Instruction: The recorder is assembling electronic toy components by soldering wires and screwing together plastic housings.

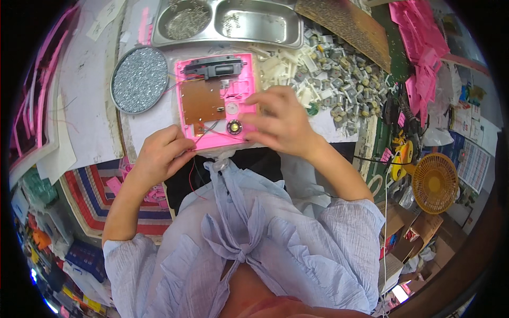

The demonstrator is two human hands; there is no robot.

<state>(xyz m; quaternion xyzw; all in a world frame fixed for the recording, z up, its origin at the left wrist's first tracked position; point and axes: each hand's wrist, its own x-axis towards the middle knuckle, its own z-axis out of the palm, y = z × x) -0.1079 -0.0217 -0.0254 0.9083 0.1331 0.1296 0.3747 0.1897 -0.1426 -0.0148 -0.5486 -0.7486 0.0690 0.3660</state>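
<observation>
**Shell (214, 142) is lying open in front of you**

Take the shell's centre as the middle of the clock. The pink shell is lying on the table (144, 126), its inside facing up at you, and it is sitting between your two hands.

Your left hand (163, 152) is resting at the corner between 7 and 8 o'clock. Its thumb and fingertips are coming together there, but you cannot tell whether they are clamping the shell's edge or a wire. Your right hand (278, 121) is hovering around 3 to 4 o'clock, reaching over the edge with its fingers spread apart and blurring; you cannot tell whether the tips are touching.

Inside the shell, a black module (220, 69) is running along 12 o'clock, a brown board (200, 103) is filling the 9 o'clock side, and a round black piece (234, 126) is sitting at 5. Thin wires (212, 126) are trailing across the 6 o'clock side.

Around it, a dish (136, 112) is holding grey grains between 9 and 10. A steel tray (265, 26) is standing at 12, small metal bits lying in its two compartments. White parts (273, 66) are piling up at 2, and small motors (352, 85) are spreading beyond them towards 3. A fan (435, 183) is standing well apart, near 4.
</observation>
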